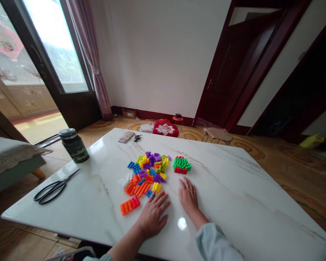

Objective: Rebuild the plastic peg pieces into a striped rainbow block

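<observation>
My left hand [153, 214] lies with its fingers spread at the near edge of a pile of colourful plastic pieces [143, 188]; its fingertips are by some blue and yellow ones. Flat on the table, my right hand [188, 195] has its fingers stretched out and holds nothing. Just beyond it sits a compact cluster of green and red pieces [182, 165]. A short row of orange and red pieces [130, 205] lies left of my left hand. The pile mixes orange, white, blue, purple, yellow and lime pieces.
On the white marbled table [228, 195] lie black-handled scissors [55, 187] at the left. A dark lidded canister [74, 145] stands near the left edge. A phone [126, 137] and keys [137, 138] rest at the far edge. Stools [218, 135] stand beyond.
</observation>
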A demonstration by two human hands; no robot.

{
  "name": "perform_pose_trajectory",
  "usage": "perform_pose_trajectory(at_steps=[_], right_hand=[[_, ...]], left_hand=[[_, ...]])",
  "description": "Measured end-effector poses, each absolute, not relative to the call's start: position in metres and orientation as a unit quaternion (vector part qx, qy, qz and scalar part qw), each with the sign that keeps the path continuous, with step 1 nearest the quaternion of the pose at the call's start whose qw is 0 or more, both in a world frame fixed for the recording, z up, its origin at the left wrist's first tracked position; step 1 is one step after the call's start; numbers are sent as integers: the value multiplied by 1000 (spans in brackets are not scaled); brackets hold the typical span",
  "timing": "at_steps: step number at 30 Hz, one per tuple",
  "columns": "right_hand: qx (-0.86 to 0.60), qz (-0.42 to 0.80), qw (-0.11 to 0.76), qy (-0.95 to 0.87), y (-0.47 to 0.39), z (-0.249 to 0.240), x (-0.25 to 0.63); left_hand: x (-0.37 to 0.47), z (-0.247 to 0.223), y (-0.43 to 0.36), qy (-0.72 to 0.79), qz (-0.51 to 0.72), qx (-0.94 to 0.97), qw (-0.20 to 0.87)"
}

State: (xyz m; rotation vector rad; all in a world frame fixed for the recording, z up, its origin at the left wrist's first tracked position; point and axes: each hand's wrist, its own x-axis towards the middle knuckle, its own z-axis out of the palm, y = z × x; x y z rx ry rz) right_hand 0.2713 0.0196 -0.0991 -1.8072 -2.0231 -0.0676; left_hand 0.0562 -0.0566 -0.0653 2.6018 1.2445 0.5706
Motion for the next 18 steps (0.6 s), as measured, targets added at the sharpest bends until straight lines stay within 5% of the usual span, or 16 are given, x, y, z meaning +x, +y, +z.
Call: perform_pose_trajectory(at_steps=[4, 18], right_hand=[[-662, -66, 130, -735, -12, -103, 261], [-671, -58, 134, -727, -18, -93, 255]], left_hand=[[58, -60, -59, 432, 198, 873, 113], [58, -64, -65, 442, 248, 859, 74]])
